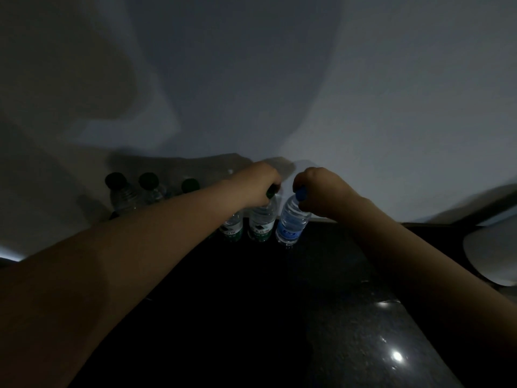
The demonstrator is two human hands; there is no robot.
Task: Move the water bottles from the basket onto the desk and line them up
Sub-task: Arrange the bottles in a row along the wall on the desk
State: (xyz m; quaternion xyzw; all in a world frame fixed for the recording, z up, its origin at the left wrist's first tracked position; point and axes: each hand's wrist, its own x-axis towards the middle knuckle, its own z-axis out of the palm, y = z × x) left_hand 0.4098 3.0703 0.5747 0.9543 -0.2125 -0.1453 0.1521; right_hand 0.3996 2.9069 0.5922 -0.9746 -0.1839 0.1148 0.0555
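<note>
Gripping caps with both hands now, along the back edge of the dark, glossy stone worktop [349,317]! The left hand [258,179] is closed round the dark green cap of a clear plastic green-labelled water bottle [261,219], and the right hand [316,189] is pinched shut on the blue cap of a clear plastic blue-labelled water bottle [292,221]. Both bottles stand upright on the worktop by the pale wall, just beside each other.

Progress looks good: a second green-labelled bottle [232,226] stands right beside the left-hand one, mostly behind the forearm, and further left three more dark-capped clear bottles [126,191] rise in the gloom. So a row is forming. Whether those far ones stand properly in line, hard to say in this light. The basket is out of view, so how many bottles remain cannot be told.

Labels? Green with a dark mountain-like emblem and white characters, too dim to read. The blue label carries white lettering, also unreadable.
</note>
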